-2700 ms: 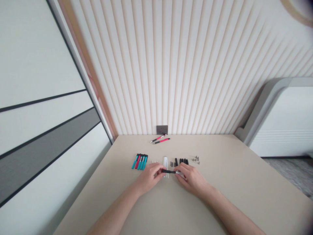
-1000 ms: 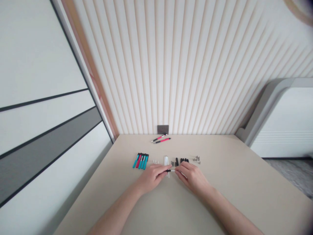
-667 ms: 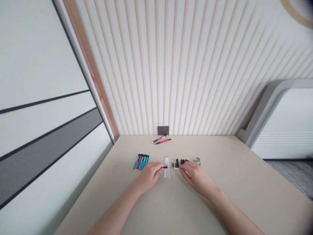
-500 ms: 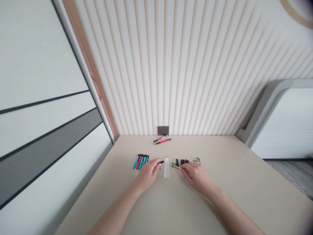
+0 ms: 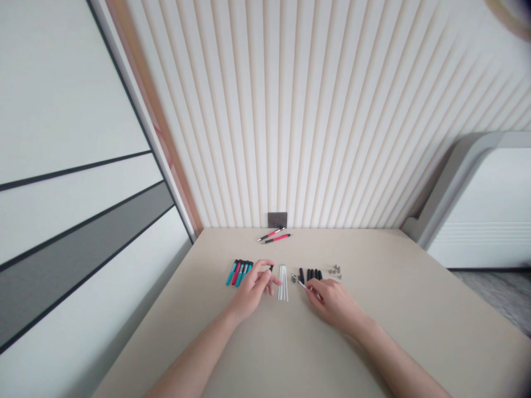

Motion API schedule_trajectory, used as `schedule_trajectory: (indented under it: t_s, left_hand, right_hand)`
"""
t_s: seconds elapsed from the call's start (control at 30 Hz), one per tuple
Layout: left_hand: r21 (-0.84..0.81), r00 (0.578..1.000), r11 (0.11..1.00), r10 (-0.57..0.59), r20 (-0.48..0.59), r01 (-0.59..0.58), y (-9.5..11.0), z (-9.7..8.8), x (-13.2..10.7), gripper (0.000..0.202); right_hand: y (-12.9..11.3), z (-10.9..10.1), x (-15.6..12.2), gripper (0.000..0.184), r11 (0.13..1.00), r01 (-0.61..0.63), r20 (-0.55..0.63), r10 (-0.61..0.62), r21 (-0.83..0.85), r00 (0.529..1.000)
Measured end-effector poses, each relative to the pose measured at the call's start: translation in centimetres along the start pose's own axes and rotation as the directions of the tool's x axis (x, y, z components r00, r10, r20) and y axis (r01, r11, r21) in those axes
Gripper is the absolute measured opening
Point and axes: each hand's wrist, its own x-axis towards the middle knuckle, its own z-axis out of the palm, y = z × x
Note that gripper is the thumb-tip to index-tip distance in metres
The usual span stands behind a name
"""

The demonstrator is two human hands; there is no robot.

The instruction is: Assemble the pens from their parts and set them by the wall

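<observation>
My left hand (image 5: 251,288) rests on the beige table (image 5: 373,342) with its fingers pinched on a small black pen piece (image 5: 271,267), just right of a row of teal and pink pen barrels (image 5: 239,272). My right hand (image 5: 332,300) pinches a thin white tube (image 5: 301,284) whose tip points at small grey parts (image 5: 293,278). A bundle of white tubes (image 5: 282,282) lies between my hands. Black pen pieces (image 5: 311,273) lie just beyond my right hand.
Two assembled pink pens (image 5: 274,236) lie at the back of the table by a dark wall socket (image 5: 277,220). Small metal parts (image 5: 334,270) sit to the right of the black pieces. A white padded unit (image 5: 477,204) stands at the right.
My hands held a black piece and a white tube joined together; they have drawn apart, the left carrying the black piece left, the right carrying the tube toward the grey parts.
</observation>
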Motion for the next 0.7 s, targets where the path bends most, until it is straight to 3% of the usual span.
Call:
schedule_trajectory:
  t_s: [0.43, 0.7]
  left_hand:
    - [-0.236, 0.994, 0.966, -0.101, 0.032, 0.106, 0.67, 0.19, -0.06, 0.038]
    - [-0.211, 0.992, 0.970, -0.110, 0.056, 0.120, 0.29, 0.36, -0.06, 0.039]
  right_hand:
    - [-0.35, -0.42, -0.07, 0.023, 1.000, -0.008, -0.023, 0.008, -0.010, 1.000]
    - [-0.02, 0.24, 0.08, 0.023, 0.999, -0.043, -0.041, 0.043, 0.000, 0.998]
